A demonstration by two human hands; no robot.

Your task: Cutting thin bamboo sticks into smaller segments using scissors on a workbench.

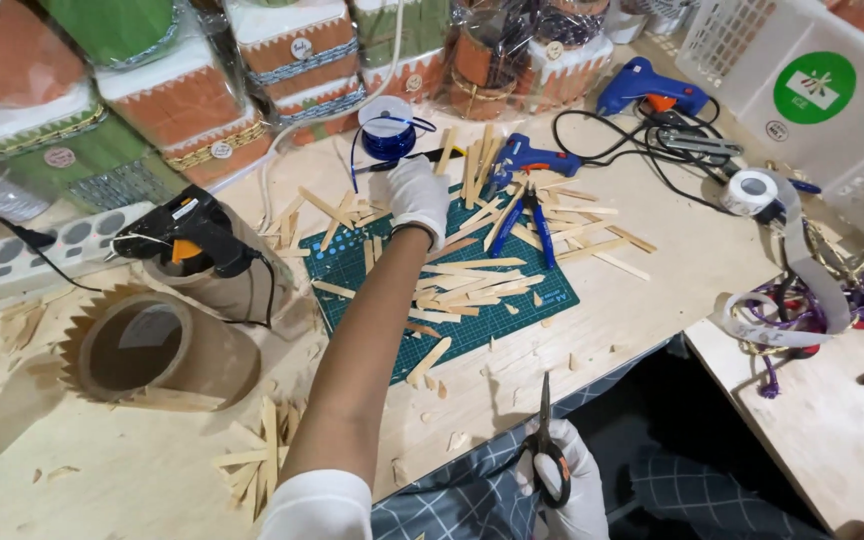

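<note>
Along the back edge of the table (672, 290), rows of clear-wrapped packages (182, 100) in orange, white and green, each with a small round label; at far right, white plastic crates (802, 90) bearing a round green sticker with a white pictogram.

Left hand (418, 195), white-gloved, stretched forward over the top edge of the green cutting mat (472, 325), fingers curled down among loose wooden sticks (472, 280); whether pinching one, cannot tell. Just beyond it, a spool of blue ribbon (387, 130).

Right hand (564, 480), also gloved, low near the table's front edge, closed around the handles of black scissors (544, 430), blades pointing up and away.

Scattered around: blue-handled pliers (527, 225) on the mat, two blue glue guns (642, 90) with tangled black cords behind, a black glue gun (187, 235) propped on a cardboard tube (152, 345) at left, a white power strip (42, 250) beside it, tape roll (752, 190) and purple cord (802, 310) at right.
</note>
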